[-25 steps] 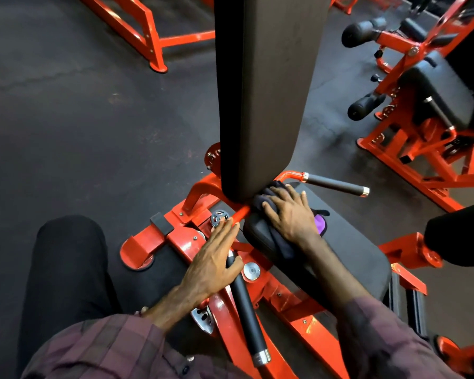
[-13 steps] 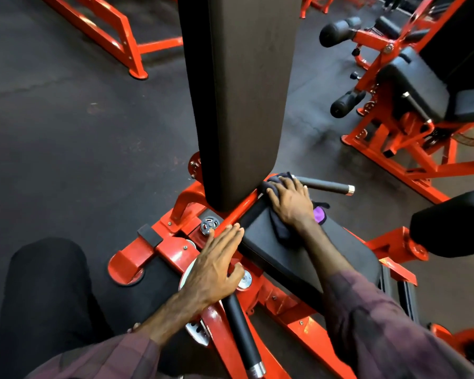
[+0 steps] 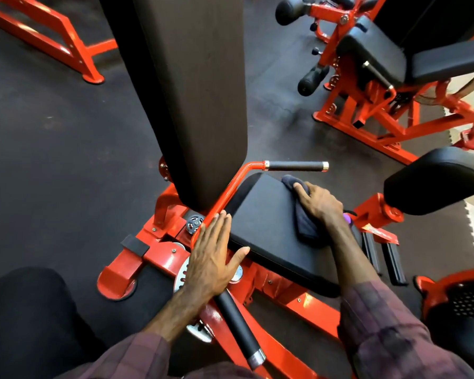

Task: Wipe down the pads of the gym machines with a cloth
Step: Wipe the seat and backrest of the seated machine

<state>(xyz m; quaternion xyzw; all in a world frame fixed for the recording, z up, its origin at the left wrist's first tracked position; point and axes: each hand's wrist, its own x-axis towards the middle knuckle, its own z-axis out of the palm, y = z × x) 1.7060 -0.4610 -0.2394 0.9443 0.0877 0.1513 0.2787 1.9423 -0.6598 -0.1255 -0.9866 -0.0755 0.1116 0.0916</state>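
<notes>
- Nearest the camera, two plaid sleeves [image 3: 389,332] reach forward over an orange machine frame [image 3: 307,310]; a black foam-covered handle [image 3: 237,328] slants out from under the left wrist.
- The left hand [image 3: 212,258] lies flat, fingers straight and together, thumb spread to the right. Its palm rests over the frame beside the seat pad's left edge, fingertips reaching the orange bar [image 3: 225,201] that climbs toward the far handle. It holds nothing.
- The seat pad [image 3: 268,231] is a flat black cushion, matte and smooth, with rounded corners; most of its middle and near-left surface lies bare.
- The cloth [image 3: 305,227], dark navy and folded into a long strip, lies along the pad's right edge, its far end bunched at the far-right corner.
- The right hand [image 3: 320,202] presses down on the cloth, fingers bent over its far end, wrist angled back toward the body. A small purple object [image 3: 347,217] peeks out just behind the wrist; what it is cannot be told.
- Beyond the pad's far edge runs a horizontal black grip [image 3: 296,166], close above the cloth.
- The tall black back pad [image 3: 200,86] rises from the pad's far-left corner.
- Further right stand a round black roller pad [image 3: 433,179] and another orange machine [image 3: 372,86] on the dark rubber floor [image 3: 52,149].
</notes>
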